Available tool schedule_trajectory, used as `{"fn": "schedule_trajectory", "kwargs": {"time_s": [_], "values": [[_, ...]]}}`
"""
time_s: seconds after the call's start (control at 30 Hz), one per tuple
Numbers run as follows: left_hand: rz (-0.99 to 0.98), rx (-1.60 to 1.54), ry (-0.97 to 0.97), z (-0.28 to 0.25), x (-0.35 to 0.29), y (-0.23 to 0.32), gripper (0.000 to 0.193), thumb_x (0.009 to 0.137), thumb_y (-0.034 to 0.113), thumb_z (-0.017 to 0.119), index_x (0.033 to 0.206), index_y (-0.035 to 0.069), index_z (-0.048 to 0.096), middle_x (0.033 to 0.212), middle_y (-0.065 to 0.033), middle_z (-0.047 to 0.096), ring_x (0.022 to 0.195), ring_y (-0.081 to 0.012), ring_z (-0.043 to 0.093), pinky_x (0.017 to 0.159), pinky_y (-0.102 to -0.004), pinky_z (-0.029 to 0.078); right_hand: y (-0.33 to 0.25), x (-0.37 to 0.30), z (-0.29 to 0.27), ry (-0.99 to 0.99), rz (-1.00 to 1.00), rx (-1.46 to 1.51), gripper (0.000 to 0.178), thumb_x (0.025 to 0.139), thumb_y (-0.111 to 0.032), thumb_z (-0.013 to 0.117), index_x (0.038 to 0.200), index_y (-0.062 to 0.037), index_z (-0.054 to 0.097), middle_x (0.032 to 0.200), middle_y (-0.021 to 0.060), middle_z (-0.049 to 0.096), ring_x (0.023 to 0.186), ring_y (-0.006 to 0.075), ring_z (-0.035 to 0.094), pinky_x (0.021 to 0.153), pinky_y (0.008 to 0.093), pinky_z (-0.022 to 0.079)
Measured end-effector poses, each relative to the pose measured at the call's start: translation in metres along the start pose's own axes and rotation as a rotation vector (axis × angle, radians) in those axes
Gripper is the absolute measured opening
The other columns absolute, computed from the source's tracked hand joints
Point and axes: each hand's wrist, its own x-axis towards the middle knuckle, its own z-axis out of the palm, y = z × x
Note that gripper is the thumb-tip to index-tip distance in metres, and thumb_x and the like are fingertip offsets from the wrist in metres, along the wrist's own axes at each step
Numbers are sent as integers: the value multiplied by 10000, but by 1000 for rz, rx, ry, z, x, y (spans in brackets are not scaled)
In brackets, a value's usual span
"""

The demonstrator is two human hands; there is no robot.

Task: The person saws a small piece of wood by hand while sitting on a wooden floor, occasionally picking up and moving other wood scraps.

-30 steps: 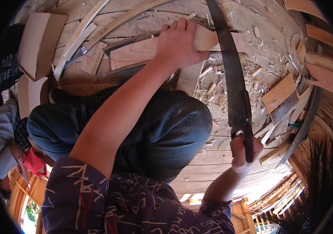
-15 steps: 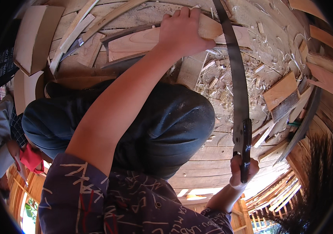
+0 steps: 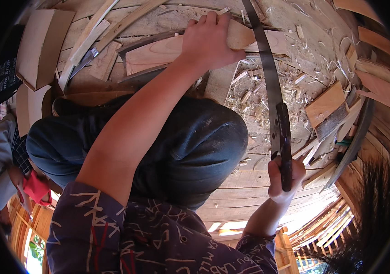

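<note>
My left hand (image 3: 208, 42) presses on a short wooden board (image 3: 240, 35) near the top of the view, fingers curled over its far side and thumb stretched to the right. The board rests over a longer pale plank (image 3: 154, 52). A handsaw (image 3: 268, 73) runs down the right of the middle, its dark blade passing close by the board's right end. Whether its teeth sit in the wood I cannot tell. My right hand (image 3: 286, 178) is wrapped round the saw's dark handle (image 3: 284, 146), lower right.
Shavings and chips (image 3: 259, 98) litter the plank floor. Offcuts (image 3: 325, 105) are heaped at the right, and long strips (image 3: 90, 39) lie at upper left beside a cardboard box (image 3: 44, 48). My bent knee (image 3: 213, 137) is between my arms. Another person (image 3: 3, 155) sits at far left.
My right hand and the saw have moved forward, up the picture. My left hand stays on the board, while the whole view has shifted slightly.
</note>
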Motion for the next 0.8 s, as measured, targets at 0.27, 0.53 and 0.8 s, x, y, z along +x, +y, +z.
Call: {"fn": "schedule_trajectory", "kwargs": {"time_s": [0.27,0.53,0.8], "values": [[-47,0,35,5,4,-2,874,641,510,726,1333,27,495,1170,-189,598,1110,-321,613,931,-447,473,19,-6,-5,35,15,59,274,769,-77,697,602,-32,484,495,11,451,445,94,365,442,277,246],[-7,-44,-14,-3,1,-6,906,617,544,770,1333,53,512,1193,-164,589,1133,-299,591,965,-449,436,21,-64,-26,53,-4,-75,134,661,-60,626,588,-37,517,488,47,486,386,161,460,408,276,326],[-27,-24,23,8,2,-2,853,629,518,760,1317,73,523,1158,-144,599,1098,-297,613,949,-438,456,9,22,26,20,-37,22,203,799,-102,663,646,-28,552,513,1,437,471,79,381,463,276,241]]}}
